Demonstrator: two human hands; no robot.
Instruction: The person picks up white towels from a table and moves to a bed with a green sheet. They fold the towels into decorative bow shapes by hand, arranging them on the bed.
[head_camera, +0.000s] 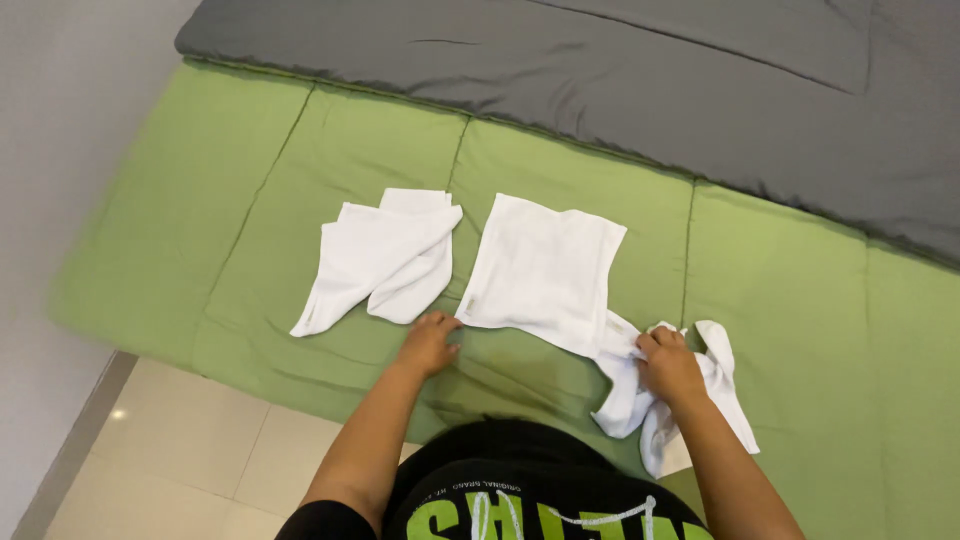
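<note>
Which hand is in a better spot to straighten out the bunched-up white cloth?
Probably the right hand. It already grips the crumpled white cloth on the green quilted mattress. The left hand rests at the near corner of the flat white square cloth, farther away.

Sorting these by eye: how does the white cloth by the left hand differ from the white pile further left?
The cloth lies spread flat as one squarish sheet; the pile is bunched in overlapping folds. The left hand touches the cloth's near corner; the pile lies untouched. Both are white and rest on the green mattress.
</note>
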